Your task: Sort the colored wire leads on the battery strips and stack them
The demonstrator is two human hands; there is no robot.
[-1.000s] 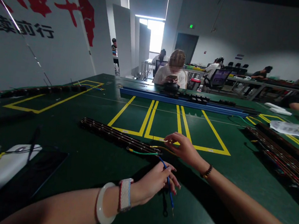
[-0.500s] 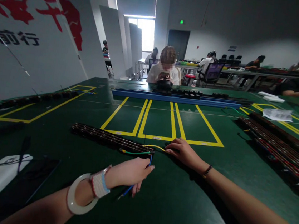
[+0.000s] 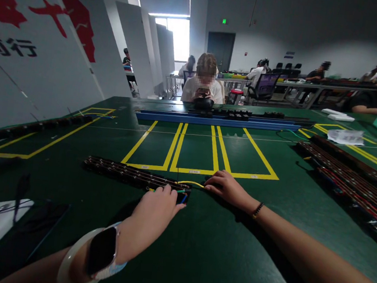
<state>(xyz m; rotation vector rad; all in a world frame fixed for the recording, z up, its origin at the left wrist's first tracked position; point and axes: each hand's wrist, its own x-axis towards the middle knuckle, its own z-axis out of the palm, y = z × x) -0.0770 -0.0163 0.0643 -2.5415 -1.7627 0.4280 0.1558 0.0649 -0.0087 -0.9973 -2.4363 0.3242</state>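
Strip (image 3: 113, 168), dark and long, lay on the tabletop (image 3: 216, 258) just beyond the left hand (image 3: 154, 215) and off to its left. That hand was curled at the strip's near edge, hiding part of the green wire (image 3: 180, 191); whether it gripped anything could not be told. The blue wire (image 3: 184, 198) showed beside its thumb. The yellow wire (image 3: 190, 182) ran between the hands to the right hand (image 3: 226, 187), whose fingertips were pinched on it. Good handling seemed to call for bracing the strip and putting no hard pull on the yellow wire's root.
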